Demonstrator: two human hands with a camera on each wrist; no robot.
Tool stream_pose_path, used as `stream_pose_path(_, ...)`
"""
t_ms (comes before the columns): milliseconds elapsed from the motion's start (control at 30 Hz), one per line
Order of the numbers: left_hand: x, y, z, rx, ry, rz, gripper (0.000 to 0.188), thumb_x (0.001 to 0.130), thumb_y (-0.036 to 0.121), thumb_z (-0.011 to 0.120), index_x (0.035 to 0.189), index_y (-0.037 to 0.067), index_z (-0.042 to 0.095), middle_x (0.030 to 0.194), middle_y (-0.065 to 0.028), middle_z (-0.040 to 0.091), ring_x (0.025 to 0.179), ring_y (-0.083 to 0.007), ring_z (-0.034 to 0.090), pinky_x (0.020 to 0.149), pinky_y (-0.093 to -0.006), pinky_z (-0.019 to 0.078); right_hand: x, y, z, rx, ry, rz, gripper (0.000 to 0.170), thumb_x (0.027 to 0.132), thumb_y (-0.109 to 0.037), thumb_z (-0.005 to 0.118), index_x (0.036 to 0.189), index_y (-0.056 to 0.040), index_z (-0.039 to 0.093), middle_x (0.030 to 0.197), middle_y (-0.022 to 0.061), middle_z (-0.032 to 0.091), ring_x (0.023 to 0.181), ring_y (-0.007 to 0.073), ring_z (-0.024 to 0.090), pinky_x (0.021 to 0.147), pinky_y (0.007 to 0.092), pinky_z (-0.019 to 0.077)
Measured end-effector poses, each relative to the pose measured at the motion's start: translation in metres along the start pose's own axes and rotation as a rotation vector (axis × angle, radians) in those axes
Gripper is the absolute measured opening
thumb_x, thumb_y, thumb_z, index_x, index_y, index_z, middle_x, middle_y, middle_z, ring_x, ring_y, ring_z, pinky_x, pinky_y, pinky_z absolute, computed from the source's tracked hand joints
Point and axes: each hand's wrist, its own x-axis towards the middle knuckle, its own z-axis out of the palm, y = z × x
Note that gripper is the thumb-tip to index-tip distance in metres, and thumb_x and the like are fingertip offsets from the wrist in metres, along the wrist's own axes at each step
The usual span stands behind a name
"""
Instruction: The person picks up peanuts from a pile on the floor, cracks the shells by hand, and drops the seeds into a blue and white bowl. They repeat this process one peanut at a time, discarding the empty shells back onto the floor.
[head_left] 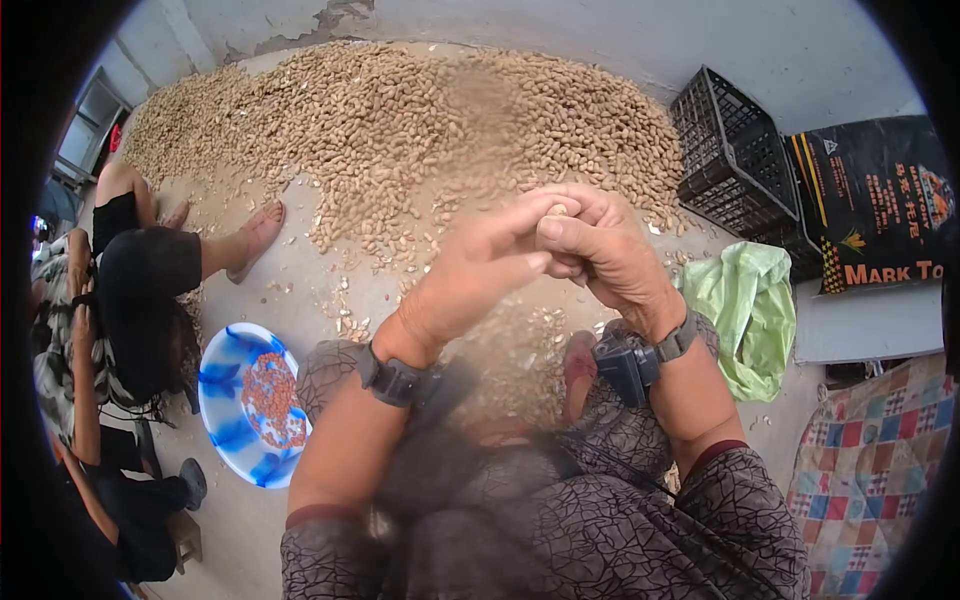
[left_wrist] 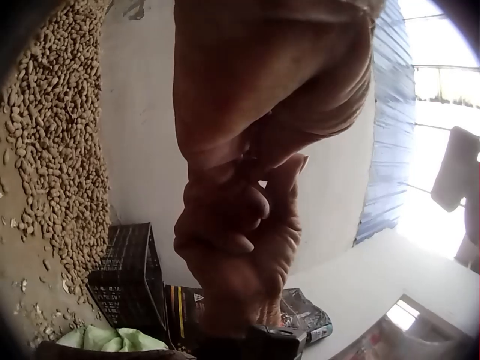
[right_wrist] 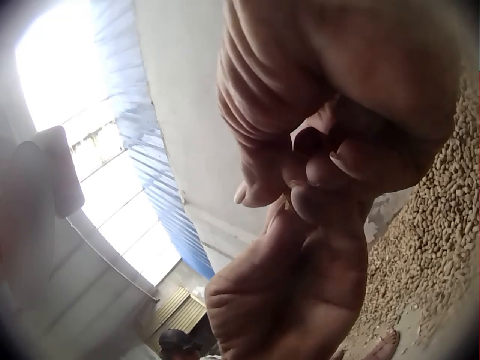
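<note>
- Along the wall (head_left: 560, 40), spread over the floor (head_left: 300, 300): a broad heap of peanuts (head_left: 390, 110) in their shells, thinning toward the hands.
- Just beside the heap's right end: a black crate (head_left: 735, 150) with open mesh sides.
- On the floor to the left: a blue-and-white basin (head_left: 225, 375), reddish kernels (head_left: 268, 390) lying in the bottom.
- On the right, in front of the crate: a crumpled pale green bag (head_left: 740, 310).
- Left hand (head_left: 475, 260): raised, touching the other; thumb nearly straight, fingers partly hidden. Cannot tell whether gripping too.
- Right hand (head_left: 610, 245): fingers bent, thumb laid over in a narrow pinch, holding a single peanut.
- That single peanut (head_left: 558, 210): between both hands, at the right thumb's tip, mostly covered. Probably very light, dry and stiff, rough enough not to slip, yet brittle; likely to crack under a hard squeeze, with a softer kernel inside. Best held crosswise between thumb and forefinger pads, close to one end, leaving the other end free.
</note>
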Motion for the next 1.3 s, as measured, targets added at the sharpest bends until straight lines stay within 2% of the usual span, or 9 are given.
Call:
stream_pose_path(233, 0.000, -0.004, 0.003, 0.126, 0.024, 0.067, 0.032, 0.087, 0.002, 0.049, 0.117, -0.009, 0.051, 0.107, -0.0088, 0.057, 0.092, -0.0145, 0.058, 0.082, -0.0280, 0.0500, 0.000, 0.003, 0.003, -0.070, 0.127, 0.050, 0.022, 0.082, -0.015, 0.063, 0.094, 0.0038, 0.064, 0.073, 0.0029, 0.060, 0.059, 0.0048, 0.051, 0.050, 0.0161, 0.0393)
stream_pose_path(300, 0.000, -0.004, 0.002, 0.126, 0.027, 0.064, 0.032, 0.087, 0.001, 0.049, 0.118, -0.008, 0.051, 0.108, -0.0089, 0.057, 0.093, -0.0146, 0.058, 0.083, -0.0285, 0.0502, 0.001, 0.005, 0.004, -0.066, 0.159, 0.047, 0.025, 0.082, -0.016, 0.064, 0.095, 0.0054, 0.061, 0.068, -0.0029, 0.051, 0.050, 0.0026, 0.037, 0.045, 0.0177, 0.0281)
stream_pose_path(433, 0.000, -0.002, 0.004, 0.020, 0.015, 0.031, 0.034, 0.086, -0.001, 0.046, 0.119, -0.007, 0.050, 0.111, -0.0090, 0.056, 0.096, -0.0148, 0.058, 0.084, -0.0288, 0.0510, 0.005, 0.012, -0.007, -0.096, 0.163, 0.061, 0.027, 0.083, -0.018, 0.064, 0.094, 0.0055, 0.060, 0.069, -0.0016, 0.051, 0.050, 0.0027, 0.037, 0.044, 0.0171, 0.0283)
stream_pose_path(500, 0.001, 0.001, 0.002, 0.021, 0.023, -0.007, 0.035, 0.086, -0.003, 0.045, 0.120, -0.006, 0.050, 0.111, -0.0089, 0.056, 0.096, -0.0150, 0.058, 0.085, -0.0286, 0.0511, 0.010, 0.016, -0.013, 0.002, 0.126, 0.121, 0.024, 0.081, -0.023, 0.065, 0.083, 0.0006, 0.061, 0.069, 0.0029, 0.058, 0.056, 0.0054, 0.050, 0.046, 0.0177, 0.0378)
stream_pose_path(767, -0.001, -0.003, -0.004, 0.080, 0.010, -0.057, 0.045, 0.087, 0.002, 0.050, 0.129, -0.009, 0.040, 0.115, -0.0129, 0.057, 0.099, -0.0183, 0.060, 0.088, -0.0308, 0.0494, 0.007, 0.013, -0.009, -0.044, 0.057, 0.095, 0.019, 0.079, -0.012, 0.069, 0.076, -0.0051, 0.052, 0.067, 0.0014, 0.055, 0.048, 0.0026, 0.039, 0.042, 0.0159, 0.0288)
stream_pose_path(867, -0.004, 0.000, 0.001, 0.081, 0.028, -0.006, 0.040, 0.083, -0.007, 0.046, 0.123, -0.009, 0.047, 0.107, -0.0099, 0.055, 0.096, -0.0168, 0.059, 0.082, -0.0279, 0.0532, 0.006, 0.013, -0.006, -0.071, 0.089, 0.086, 0.019, 0.078, -0.010, 0.069, 0.073, -0.0064, 0.051, 0.064, -0.0006, 0.054, 0.048, 0.0023, 0.039, 0.041, 0.0164, 0.0287)
stream_pose_path(1133, -0.002, -0.008, -0.005, -0.010, 0.154, -0.070, 0.031, 0.090, 0.012, 0.044, 0.108, -0.009, 0.056, 0.093, -0.0100, 0.061, 0.085, -0.0169, 0.062, 0.075, -0.0284, 0.0539, 0.007, 0.021, 0.001, -0.337, 0.215, -0.032, 0.014, 0.078, -0.013, 0.067, 0.073, -0.0076, 0.055, 0.063, -0.0045, 0.052, 0.049, 0.0007, 0.041, 0.042, 0.0156, 0.0287)
stream_pose_path(1200, 0.000, -0.014, -0.009, 0.007, 0.196, -0.076, 0.028, 0.090, 0.012, 0.044, 0.104, -0.009, 0.057, 0.090, -0.0095, 0.062, 0.081, -0.0152, 0.062, 0.071, -0.0270, 0.0533, 0.006, 0.012, 0.007, -0.471, 0.191, 0.063, 0.019, 0.075, -0.014, 0.069, 0.081, 0.0028, 0.060, 0.068, 0.0010, 0.059, 0.057, 0.0046, 0.051, 0.045, 0.0192, 0.0388)
stream_pose_path(1300, 0.003, -0.012, -0.007, 0.038, 0.296, -0.045, 0.026, 0.090, 0.012, 0.044, 0.099, -0.007, 0.059, 0.082, -0.0071, 0.062, 0.073, -0.0114, 0.060, 0.063, -0.0239, 0.0506, 0.002, 0.001, 0.020, -0.414, 0.153, 0.008, 0.025, 0.075, -0.020, 0.068, 0.086, 0.0022, 0.063, 0.071, 0.0022, 0.061, 0.056, 0.0045, 0.051, 0.044, 0.0187, 0.0381)
